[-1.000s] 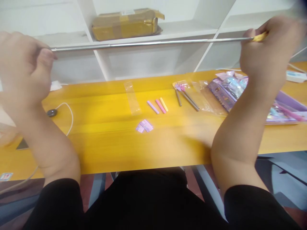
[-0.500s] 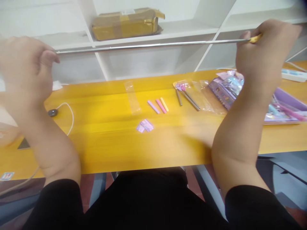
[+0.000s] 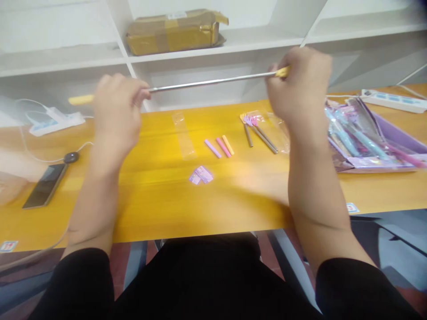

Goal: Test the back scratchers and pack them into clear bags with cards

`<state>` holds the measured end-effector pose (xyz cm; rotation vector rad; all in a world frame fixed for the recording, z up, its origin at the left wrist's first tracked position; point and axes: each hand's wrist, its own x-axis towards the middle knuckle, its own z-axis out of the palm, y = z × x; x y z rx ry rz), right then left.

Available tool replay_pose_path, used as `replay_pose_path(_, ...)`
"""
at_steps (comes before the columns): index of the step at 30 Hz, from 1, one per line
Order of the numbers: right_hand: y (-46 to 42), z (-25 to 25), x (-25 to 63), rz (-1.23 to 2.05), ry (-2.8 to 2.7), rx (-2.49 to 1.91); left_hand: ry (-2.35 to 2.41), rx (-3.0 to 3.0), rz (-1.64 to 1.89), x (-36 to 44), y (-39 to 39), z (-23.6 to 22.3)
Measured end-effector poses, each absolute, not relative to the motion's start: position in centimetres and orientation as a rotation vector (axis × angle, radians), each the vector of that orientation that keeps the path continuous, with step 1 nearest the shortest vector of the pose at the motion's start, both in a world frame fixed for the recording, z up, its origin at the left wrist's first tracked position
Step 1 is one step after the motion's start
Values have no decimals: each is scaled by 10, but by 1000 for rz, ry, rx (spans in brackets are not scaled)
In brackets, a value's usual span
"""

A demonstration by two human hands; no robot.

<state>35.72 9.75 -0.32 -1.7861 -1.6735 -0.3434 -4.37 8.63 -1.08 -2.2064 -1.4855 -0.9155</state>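
Observation:
Raised above the table, a telescopic back scratcher (image 3: pixel 213 81) stretches between my hands, its thin metal rod nearly level. My left hand (image 3: pixel 116 109) is closed round the left part, and a yellow grip (image 3: pixel 81 100) sticks out beyond it. The yellow end at the right is mostly hidden in my right hand (image 3: pixel 302 84), which is closed in a fist. Below on the table lie several short sleeves in purple, pink (image 3: pixel 223 147) and yellow. Close by are metal rods with yellow, purple and pink claw heads (image 3: pixel 248 119). Small printed cards (image 3: pixel 201 174) lie nearer to me.
On the right stands an open purple box (image 3: pixel 396 133) with wrapped items. A phone (image 3: pixel 46 186) and a power strip (image 3: pixel 56 122) are at the left; another power strip (image 3: pixel 393 101) is at the back right. A taped parcel (image 3: pixel 173 33) sits on the white shelf.
Both hands have moved inward and slightly down, so the rod showing between them is shorter. The yellow grip now shows past my left hand. Things on the table have not moved.

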Motion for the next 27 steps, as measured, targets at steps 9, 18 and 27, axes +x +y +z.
replay_pose_path(9,43,-50,251,-135,-2071,-1384,-1450,-2315,-841,30,35,-32)
replay_pose_path(18,15,-23,262,-47,-2165,-1282,-1246,-2398,-684,16,19,-6)
replay_pose_path(27,13,-33,259,-205,-2195,-1194,-1021,-2444,-840,3,23,-6)
